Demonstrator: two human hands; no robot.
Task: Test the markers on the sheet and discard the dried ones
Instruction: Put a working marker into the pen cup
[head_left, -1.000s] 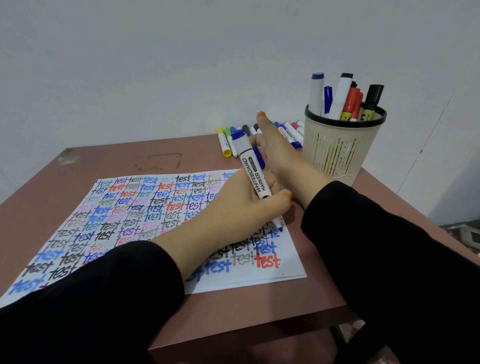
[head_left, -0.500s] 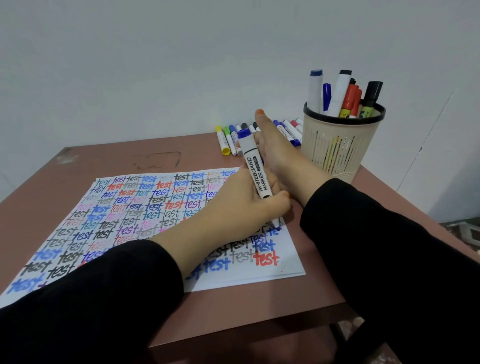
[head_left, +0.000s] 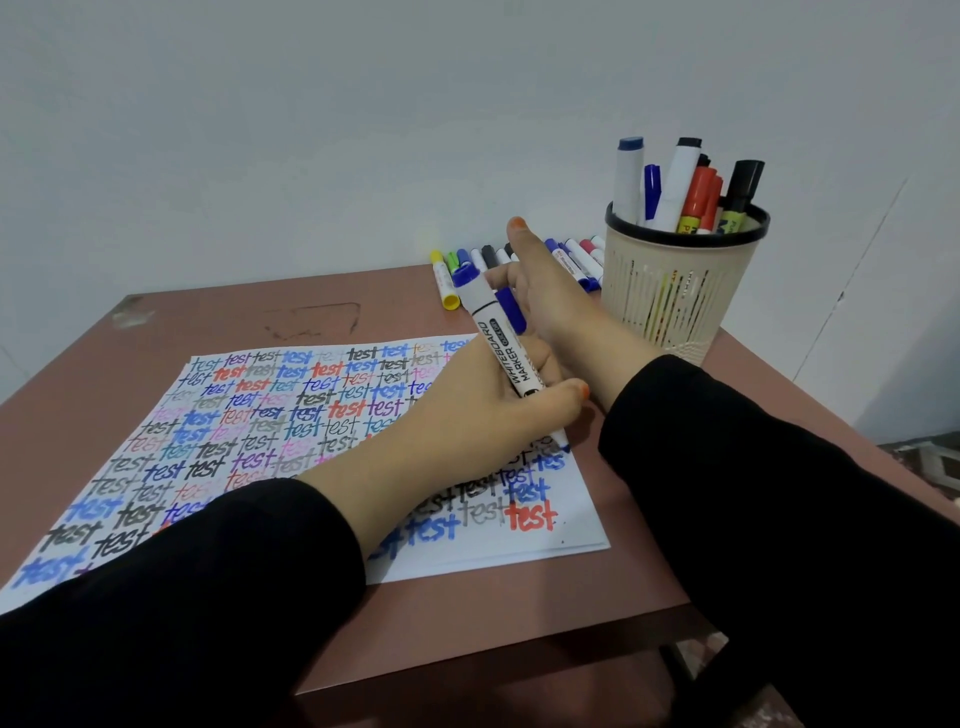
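Note:
A white sheet (head_left: 291, 415) covered with rows of the word "test" in several colours lies on the brown table (head_left: 223, 322). My left hand (head_left: 467, 415) grips a white whiteboard marker (head_left: 511, 358) with a blue end. Its tip touches the sheet near the right edge, beside fresh blue writing. My right hand (head_left: 550, 306) rests just behind it with the thumb raised and holds the marker's blue cap (head_left: 511, 312) in its fingers. Both sleeves are black.
A beige mesh cup (head_left: 675, 291) with a black rim stands at the back right and holds several upright markers (head_left: 680, 182). A row of capped markers (head_left: 457, 270) lies along the table's far edge by the wall. The table's front edge is close below the sheet.
The marker in my left hand has tilted a little while its tip stays on the sheet's right edge. My right hand has kept its place with the cap.

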